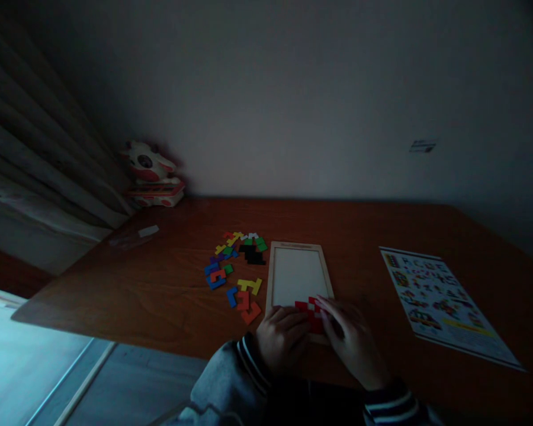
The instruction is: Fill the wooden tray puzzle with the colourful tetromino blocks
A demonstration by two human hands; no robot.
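Red pieces (310,310) in white-floored tray (295,273), multicoloured loose pieces (236,263), reddish-brown table (160,290), grey striped cuffs (249,355)

- I see a dim room, with most of the light coming from the lower left, where the floor (22,349) glows pale blue.
- A plain grey wall (293,89) fills the upper half of my view, bearing one small sticker or mark (423,145) on the right (too blurred for me to read).
- Heavy curtains (31,154) hang in folds down the left side.
- A reddish-brown wooden table (160,284) stands against the wall, its grain visible near the front edge.
- In the table's far left corner sits a white-and-red toy figure (153,174), close by the curtain.
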